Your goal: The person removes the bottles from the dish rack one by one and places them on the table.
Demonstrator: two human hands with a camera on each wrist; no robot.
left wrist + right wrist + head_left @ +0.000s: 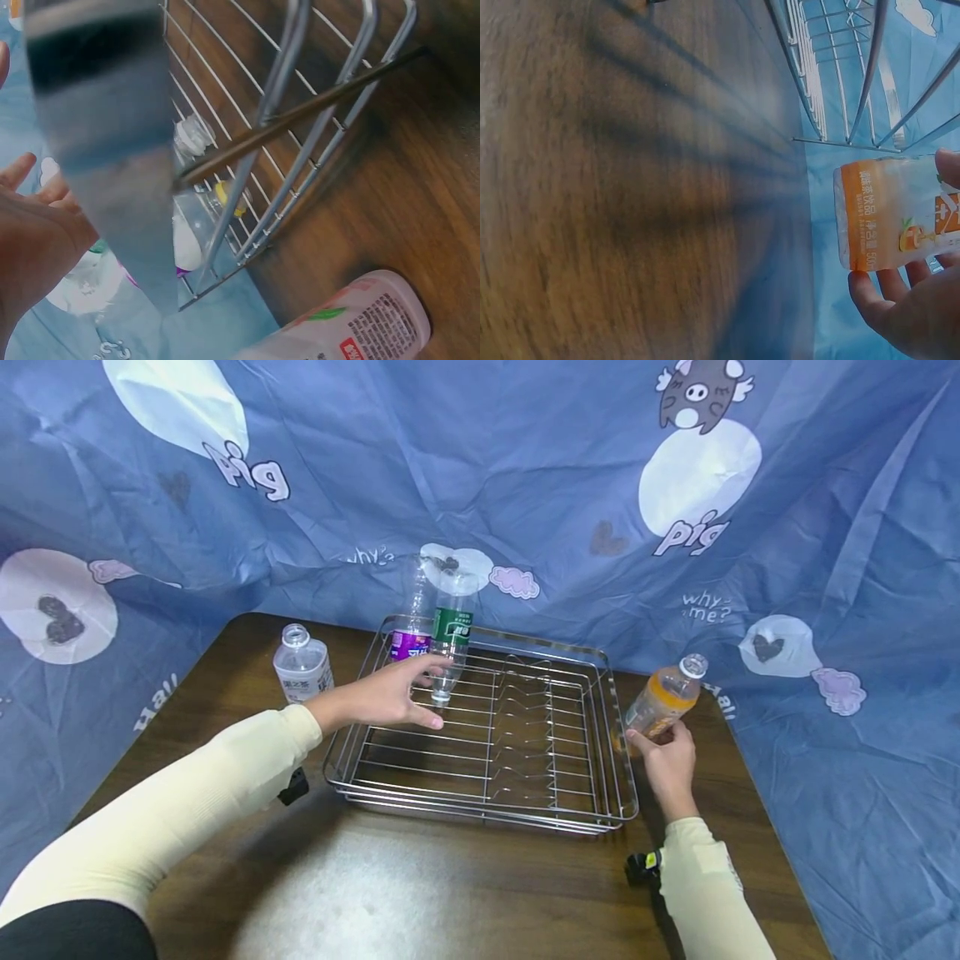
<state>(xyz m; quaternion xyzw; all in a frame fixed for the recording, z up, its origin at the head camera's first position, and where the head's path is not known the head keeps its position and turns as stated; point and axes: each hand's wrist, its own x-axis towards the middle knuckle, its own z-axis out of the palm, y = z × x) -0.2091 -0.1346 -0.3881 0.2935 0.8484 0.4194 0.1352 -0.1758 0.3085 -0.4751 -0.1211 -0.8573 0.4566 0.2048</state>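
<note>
My left hand (390, 691) hovers over the left half of a metal wire dish rack (517, 814), thumb apart from the fingers, holding nothing. Just beyond its fingertips, an empty plastic bottle with a green label (453, 625) stands upside down in the rack, neck low. Beside that one is a clear bottle with a purple label (409, 644); the hand partly hides it. To the right of the rack, my right hand (670, 768) grips a clear plastic bottle with an orange label (662, 703), tilted with its open neck up. The right wrist view shows fingers curled under this bottle (892, 214).
A clear bottle with a pale label (302, 670) stands upright left of the rack, partly behind the left forearm. The wooden table (450, 893) meets a blue printed cloth (480, 485) behind. Rows of bent wire dividers (521, 727) run along the rack's right half.
</note>
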